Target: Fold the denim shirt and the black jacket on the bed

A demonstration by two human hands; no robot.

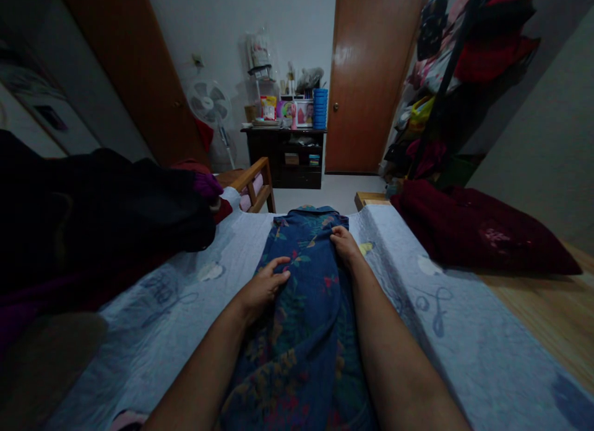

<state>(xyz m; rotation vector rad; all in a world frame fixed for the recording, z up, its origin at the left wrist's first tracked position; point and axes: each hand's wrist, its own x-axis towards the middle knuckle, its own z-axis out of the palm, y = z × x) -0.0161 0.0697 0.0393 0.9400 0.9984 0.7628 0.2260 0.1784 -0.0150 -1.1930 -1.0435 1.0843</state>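
Note:
A dark blue floral garment (306,307) with a collar at its far end lies lengthwise on the light blue sheet (185,295), its sides folded inward. My left hand (264,289) rests over its left edge, thumb and forefinger apart, and holds nothing. Near the collar, at the upper right edge, my right hand (344,240) has its fingers closed on the garment's cloth.
Dark clothes (106,202) are piled at the left. A maroon cushion or folded cloth (482,230) lies at the right, by bare wooden boards (542,301). Beyond the bed are a wooden chair (264,187), a fan (208,103), a dark cabinet (264,153) and hanging bags (492,54).

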